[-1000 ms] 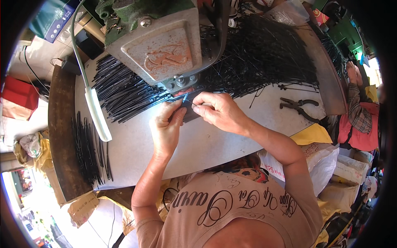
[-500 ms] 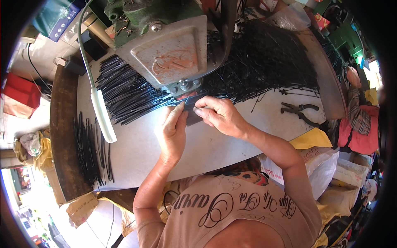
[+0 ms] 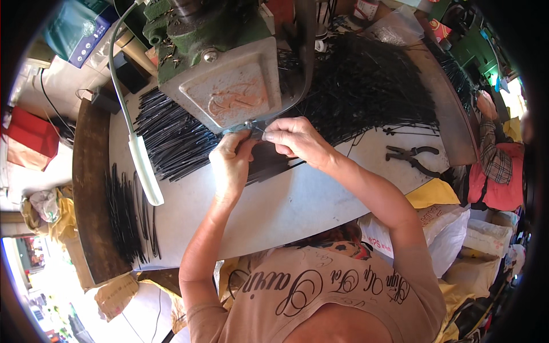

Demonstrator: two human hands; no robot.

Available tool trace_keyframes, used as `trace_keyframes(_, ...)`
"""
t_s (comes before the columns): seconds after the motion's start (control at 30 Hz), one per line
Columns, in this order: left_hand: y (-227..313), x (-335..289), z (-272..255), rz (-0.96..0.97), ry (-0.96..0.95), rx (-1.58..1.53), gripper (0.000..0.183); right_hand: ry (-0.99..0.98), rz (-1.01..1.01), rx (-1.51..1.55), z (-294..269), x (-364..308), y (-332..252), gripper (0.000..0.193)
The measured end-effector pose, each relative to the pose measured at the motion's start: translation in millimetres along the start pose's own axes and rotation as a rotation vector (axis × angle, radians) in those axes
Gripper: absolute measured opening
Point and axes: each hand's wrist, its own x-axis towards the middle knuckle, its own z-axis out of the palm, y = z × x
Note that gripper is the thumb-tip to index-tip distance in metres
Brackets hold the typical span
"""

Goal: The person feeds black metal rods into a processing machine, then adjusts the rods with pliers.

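Head view: a person bends over a pale, curved-edged surface beneath a green machine, whose grey cover plate carries a rust-coloured emblem. Just under its lower end, the right hand pinches a slender dark piece between thumb and fingertips. The left hand comes up close beside it, thumb and forefinger drawn together; I cannot tell whether they grip the piece too, since the fingers hide most of it.

Long black strips lie heaped to the left of the machine, a bigger dark heap spreads to the right, and a smaller bundle lies along the left end, beside a brown curved board. A white tube lamp hangs over that side on a bent neck. Black-handled pliers rest near the right end.

Around the room I see a red box at the left, a white sack by the person's right arm, and at the far right another person's plaid sleeve.
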Motion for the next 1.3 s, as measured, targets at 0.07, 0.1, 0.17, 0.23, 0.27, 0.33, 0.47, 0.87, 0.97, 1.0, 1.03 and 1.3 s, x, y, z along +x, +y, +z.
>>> trace_keyframes(0.07, 3, 5, -2, -0.012, -0.002, -0.003, 0.015, 0.03, 0.059, 0.053, 0, 4, -3, 0.016)
trace_keyframes(0.1, 2, 7, -4, -0.01, -0.006, -0.009, 0.016, 0.03, 0.057, 0.053, 0, 5, -5, 0.016)
trace_keyframes(0.17, 2, 9, -6, -0.007, -0.009, -0.013, 0.016, -0.006, 0.053, 0.097, 0, 6, -7, 0.018)
trace_keyframes(0.23, 3, 10, -8, -0.025, -0.029, -0.002, 0.017, -0.004, 0.062, 0.098, -2, 9, -6, 0.018)
trace_keyframes(0.27, 4, 11, -8, -0.025, -0.029, -0.002, 0.017, -0.003, 0.072, 0.098, -2, 10, -5, 0.018)
trace_keyframes(0.33, 4, 13, -9, -0.031, -0.045, 0.015, 0.017, -0.008, 0.089, 0.104, -3, 10, -8, 0.019)
trace_keyframes(0.47, 2, 15, -10, -0.089, -0.058, -0.026, 0.017, -0.028, 0.122, 0.099, -4, 12, -11, 0.019)
trace_keyframes(0.87, -5, 12, -9, -0.021, -0.022, 0.019, 0.017, -0.043, 0.177, 0.195, -5, 15, -11, 0.017)
trace_keyframes(0.97, -5, 11, -9, -0.045, -0.059, 0.021, 0.016, -0.091, 0.203, 0.189, -10, 18, -17, 0.016)
trace_keyframes(1.0, -9, 11, -9, 0.033, -0.041, 0.07, 0.017, -0.092, 0.202, 0.189, -12, 18, -16, 0.016)
trace_keyframes(1.03, -11, 11, -10, 0.112, -0.023, 0.119, 0.017, -0.107, 0.211, 0.213, -13, 19, -15, 0.015)
trace_keyframes(1.3, -20, 22, -25, 0.576, -0.045, 0.558, 0.018, -0.171, 0.256, 0.186, -21, 25, -25, 0.014)
